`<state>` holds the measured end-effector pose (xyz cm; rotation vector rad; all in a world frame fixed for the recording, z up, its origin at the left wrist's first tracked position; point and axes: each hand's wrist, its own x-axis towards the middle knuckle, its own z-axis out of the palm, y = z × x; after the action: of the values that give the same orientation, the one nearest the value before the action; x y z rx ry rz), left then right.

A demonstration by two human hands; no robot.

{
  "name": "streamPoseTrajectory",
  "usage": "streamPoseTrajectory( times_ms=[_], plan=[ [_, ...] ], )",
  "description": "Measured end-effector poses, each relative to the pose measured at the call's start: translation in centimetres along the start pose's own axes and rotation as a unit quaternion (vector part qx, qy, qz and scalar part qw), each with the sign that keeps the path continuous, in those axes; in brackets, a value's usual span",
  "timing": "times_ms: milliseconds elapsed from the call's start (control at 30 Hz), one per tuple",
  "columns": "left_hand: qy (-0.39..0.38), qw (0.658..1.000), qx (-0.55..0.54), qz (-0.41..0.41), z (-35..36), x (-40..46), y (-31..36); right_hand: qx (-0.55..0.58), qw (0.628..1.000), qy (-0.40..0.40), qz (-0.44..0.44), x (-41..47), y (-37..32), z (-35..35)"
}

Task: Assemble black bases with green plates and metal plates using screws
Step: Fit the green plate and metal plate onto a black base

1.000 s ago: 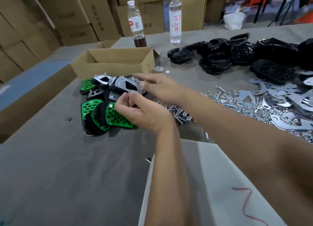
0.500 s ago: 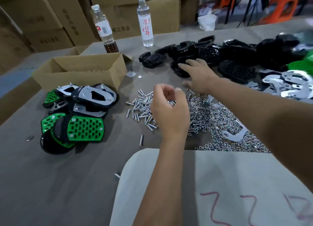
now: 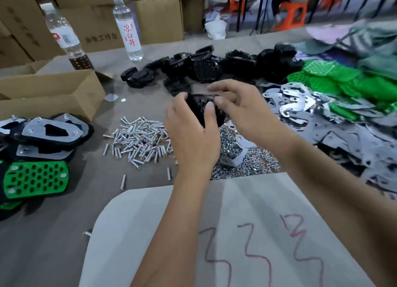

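While the table (image 3: 64, 243) lay crowded with parts, a single black base (image 3: 198, 108) was held above it between both hands. Beyond the fingers, the heap of black bases (image 3: 214, 67) was seen; further right of them, green plates (image 3: 343, 80) and metal plates (image 3: 294, 99) were piled. To the far left of the fingers, finished assemblies (image 3: 38, 140) were stacked beside a cardboard box (image 3: 53, 93). Just left of and below the fingers the screws (image 3: 139, 138) were heaped, and directly beneath them a bed of nuts (image 3: 247, 164) was spread.

The left hand (image 3: 193, 136) was curled round the near side of the base, its thumb laid upon it. The right hand (image 3: 242, 112) was arched over the far side; its fingers (image 3: 217, 87) were bent and partly spread, and whether they pinched the rim or only hovered could not be told through the blur.

A slip was judged the chief risk: were the base released before the other hand had it, it would drop into the nuts and scatter them. A base turned the wrong way round might also leave its holes misaligned with a green plate.
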<state>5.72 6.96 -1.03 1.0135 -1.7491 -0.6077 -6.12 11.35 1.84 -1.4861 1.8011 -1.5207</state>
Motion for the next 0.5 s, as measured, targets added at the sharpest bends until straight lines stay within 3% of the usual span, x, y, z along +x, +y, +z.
streamPoseTrajectory(
  times_ms=[100, 167, 233, 300, 400, 500],
  plan=[
    [-0.044, 0.992, -0.096, -0.073, 2.6, -1.4, 2.5, 0.076, 0.997, 0.024, 0.022, -2.6, 0.7, -3.0],
    [-0.097, 0.967, -0.197, -0.127, 4.0, -2.7, 4.3, 0.157, 0.987, 0.021, 0.04, -3.9, 1.1, -5.3],
    [-0.152, 0.94, -0.269, -0.148, 5.5, -3.8, 5.6, 0.258, 0.964, 0.016, 0.067, -5.1, 1.6, -7.1],
    [-0.184, 0.93, -0.279, -0.154, 6.8, -4.3, 6.8, 0.289, 0.953, 0.026, 0.082, -6.1, 2.1, -8.6],
    [-0.224, 0.924, -0.239, -0.199, 8.3, -4.8, 7.7, 0.098, 0.988, 0.096, 0.074, -6.3, 3.0, -11.6],
    [-0.223, 0.92, -0.216, -0.24, 8.8, -5.8, 8.3, -0.164, 0.96, 0.205, 0.097, -5.7, 4.4, -16.1]
  ],
)
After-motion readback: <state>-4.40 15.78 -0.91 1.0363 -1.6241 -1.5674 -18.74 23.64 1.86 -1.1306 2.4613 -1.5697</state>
